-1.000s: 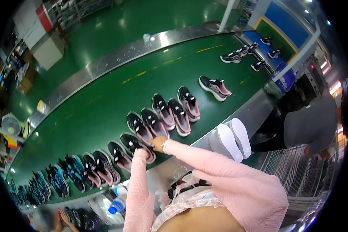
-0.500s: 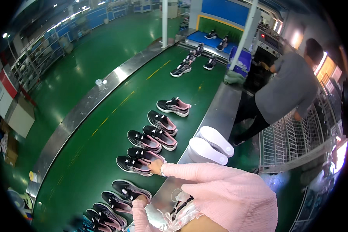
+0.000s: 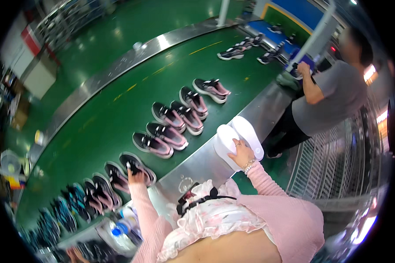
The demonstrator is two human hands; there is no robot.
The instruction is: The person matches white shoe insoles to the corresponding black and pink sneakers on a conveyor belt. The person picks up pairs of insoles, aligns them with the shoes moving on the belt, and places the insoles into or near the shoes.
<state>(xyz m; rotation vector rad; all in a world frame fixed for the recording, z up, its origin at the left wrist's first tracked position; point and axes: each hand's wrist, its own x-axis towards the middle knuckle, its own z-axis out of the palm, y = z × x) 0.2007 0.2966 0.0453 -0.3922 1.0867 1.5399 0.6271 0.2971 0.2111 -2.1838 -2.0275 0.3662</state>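
Here, green belt (image 3: 105, 125): smooth, faintly glossy sheet, broken yellow line along it; a brushed metal ledge (image 3: 267, 107) borders the near side.
Co-worker (image 3: 338, 96): grey top, dark trousers, at my right, beyond the ledge.
Wire rack (image 3: 320, 162): pale thin bars in a grid, below the co-worker.
Pink sleeves (image 3: 147, 215): crinkled, soft cloth. I read the left arm as reaching nearly straight forward; the right elbow is out wide, forearm angled back inward to the wrist.
Shoe row (image 3: 166, 133): six black shoes with pink linings and pale soles, slanted across the belt, ahead of the left hand.
White foot-shaped pads (image 3: 226, 138): two, smooth, round-ended, side by side on the ledge.
Black shoe (image 3: 136, 162): on the belt at the left fingers, pink-lined, mesh-like upper, pale sole rim.
Right hand (image 3: 242, 154): palm down, fingers parted, laid over the nearer pad and not closed round it.
Left hand (image 3: 137, 176): at the black shoe's opening, one digit up along its side, the rest partly hidden; I cannot tell how far it is curled or whether it grips.
Bracelet (image 3: 249, 166): pale, beaded-looking, round the right wrist.
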